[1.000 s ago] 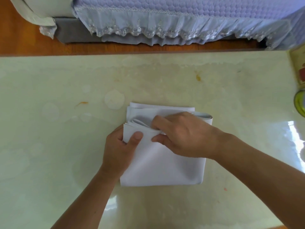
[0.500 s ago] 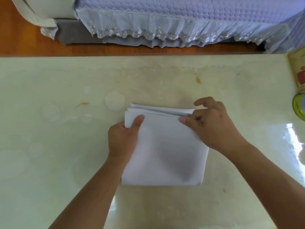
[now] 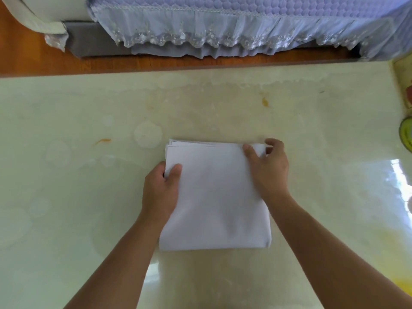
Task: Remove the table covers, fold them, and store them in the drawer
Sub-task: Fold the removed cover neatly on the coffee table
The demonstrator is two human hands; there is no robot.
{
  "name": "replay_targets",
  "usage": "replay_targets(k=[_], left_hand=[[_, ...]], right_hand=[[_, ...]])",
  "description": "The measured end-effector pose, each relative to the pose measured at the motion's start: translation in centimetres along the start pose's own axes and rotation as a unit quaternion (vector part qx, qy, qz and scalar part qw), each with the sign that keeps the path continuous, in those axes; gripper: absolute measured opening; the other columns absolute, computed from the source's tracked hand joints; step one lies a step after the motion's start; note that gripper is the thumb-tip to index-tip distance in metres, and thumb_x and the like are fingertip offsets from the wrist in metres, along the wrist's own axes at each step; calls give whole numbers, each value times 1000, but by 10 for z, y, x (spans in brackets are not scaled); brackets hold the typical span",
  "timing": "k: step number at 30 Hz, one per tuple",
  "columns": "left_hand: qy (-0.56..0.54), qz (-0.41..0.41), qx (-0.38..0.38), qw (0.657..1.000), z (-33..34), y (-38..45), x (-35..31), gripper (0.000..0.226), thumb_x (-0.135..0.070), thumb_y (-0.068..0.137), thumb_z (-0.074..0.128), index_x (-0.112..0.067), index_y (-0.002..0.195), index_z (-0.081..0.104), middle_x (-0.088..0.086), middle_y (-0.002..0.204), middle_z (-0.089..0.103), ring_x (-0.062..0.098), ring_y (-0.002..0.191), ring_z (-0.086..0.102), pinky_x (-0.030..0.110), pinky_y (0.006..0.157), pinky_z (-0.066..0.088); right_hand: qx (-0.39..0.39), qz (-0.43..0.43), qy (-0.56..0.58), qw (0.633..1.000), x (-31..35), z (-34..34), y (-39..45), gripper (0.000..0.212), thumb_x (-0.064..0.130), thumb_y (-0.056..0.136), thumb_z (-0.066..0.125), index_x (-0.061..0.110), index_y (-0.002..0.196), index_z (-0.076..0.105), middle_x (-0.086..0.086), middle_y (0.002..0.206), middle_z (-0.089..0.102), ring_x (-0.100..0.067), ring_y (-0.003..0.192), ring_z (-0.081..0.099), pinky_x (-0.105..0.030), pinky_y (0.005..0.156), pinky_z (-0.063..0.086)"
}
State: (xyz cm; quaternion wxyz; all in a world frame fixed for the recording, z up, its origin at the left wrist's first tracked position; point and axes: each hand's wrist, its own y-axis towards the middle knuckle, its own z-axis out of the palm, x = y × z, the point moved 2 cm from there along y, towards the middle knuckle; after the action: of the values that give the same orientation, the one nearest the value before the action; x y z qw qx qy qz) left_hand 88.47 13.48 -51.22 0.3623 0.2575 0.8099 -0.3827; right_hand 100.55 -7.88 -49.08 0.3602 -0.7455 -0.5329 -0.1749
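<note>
Your white folded fabric table cover [image 3: 216,197] lies as a compact, layered square at the table's middle; folding looks nearly done, storing remains. Your left hand [image 3: 161,192] grips its left edge, your right hand [image 3: 269,170] pinches the far right corner. The glossy cream tabletop [image 3: 66,197] offers room all around; no drawer shows.

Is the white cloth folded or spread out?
Folded: the cloth is a compact square, with stacked layer edges showing along its far side.

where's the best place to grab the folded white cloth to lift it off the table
Probably the two side edges of the folded white cloth, one hand from each side, thumbs on top. Its loose layered edges lie at the far end, so a side grip likely keeps the layers stacked.
</note>
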Motion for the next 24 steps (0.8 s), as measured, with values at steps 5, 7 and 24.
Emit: replay_targets(k=[5, 7, 24], left_hand=[[32, 18, -26, 999, 2, -2, 0, 26, -31, 100, 60, -13, 81, 60, 1, 73, 63, 5, 61, 53, 21, 55, 39], [6, 21, -39, 999, 1, -2, 5, 25, -31, 102, 59, -10, 88, 63, 1, 78, 65, 4, 63, 54, 20, 58, 42], [194, 53, -72, 977, 15, 12, -10, 49, -33, 103, 53, -17, 145, 34, 23, 103, 69, 47, 96, 65, 43, 72, 43]], right_hand=[[13, 36, -58, 998, -20, 8, -21, 40, 50, 102, 45, 11, 93, 50, -6, 86, 56, -32, 87, 53, -36, 68, 32], [5, 33, -59, 998, -16, 8, -14, 44, 49, 104, 37, 10, 88, 48, 1, 79, 52, -30, 80, 48, -36, 65, 29], [-47, -93, -223, 969, -35, 31, 12, 48, 36, 107, 30, 19, 151, 34, -7, 131, 54, -34, 107, 54, -42, 94, 36]])
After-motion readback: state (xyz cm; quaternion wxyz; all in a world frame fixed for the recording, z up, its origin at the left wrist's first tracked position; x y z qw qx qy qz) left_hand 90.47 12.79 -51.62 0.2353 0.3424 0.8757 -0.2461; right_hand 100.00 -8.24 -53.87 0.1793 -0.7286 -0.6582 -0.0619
